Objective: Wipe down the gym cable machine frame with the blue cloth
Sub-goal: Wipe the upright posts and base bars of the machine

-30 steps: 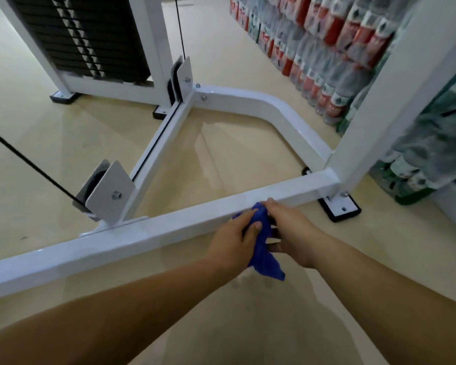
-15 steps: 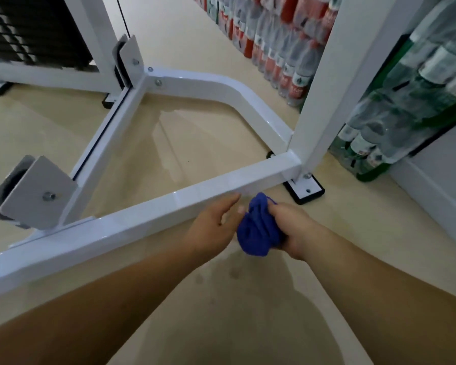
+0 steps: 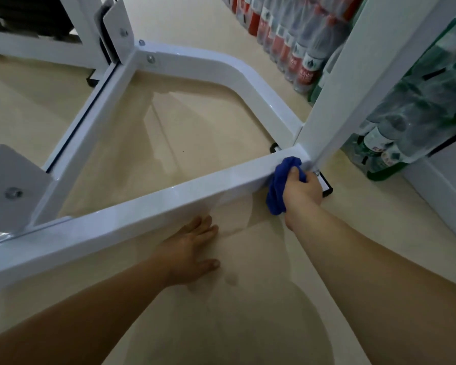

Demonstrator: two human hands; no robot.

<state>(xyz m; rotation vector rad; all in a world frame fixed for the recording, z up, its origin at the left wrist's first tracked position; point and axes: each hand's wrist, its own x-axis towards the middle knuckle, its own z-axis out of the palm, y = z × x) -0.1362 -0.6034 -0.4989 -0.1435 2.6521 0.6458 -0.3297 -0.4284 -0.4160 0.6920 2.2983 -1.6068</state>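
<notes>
The right hand [image 3: 302, 192] grips the bunched blue cloth [image 3: 278, 191] against the frame bar [image 3: 169, 198] — right at the upright post [image 3: 340, 101]. Left of that grip, the left hand [image 3: 190, 248] lies flat, fingers straight, seemingly on the floor [image 3: 234, 312].

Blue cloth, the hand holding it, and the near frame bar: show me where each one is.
blue cloth [image 3: 275, 193]: head view, on the bunched fold left of the fingers.
right hand [image 3: 303, 191]: head view, on the back of the hand.
near frame bar [image 3: 148, 210]: head view, on its top face.
</notes>
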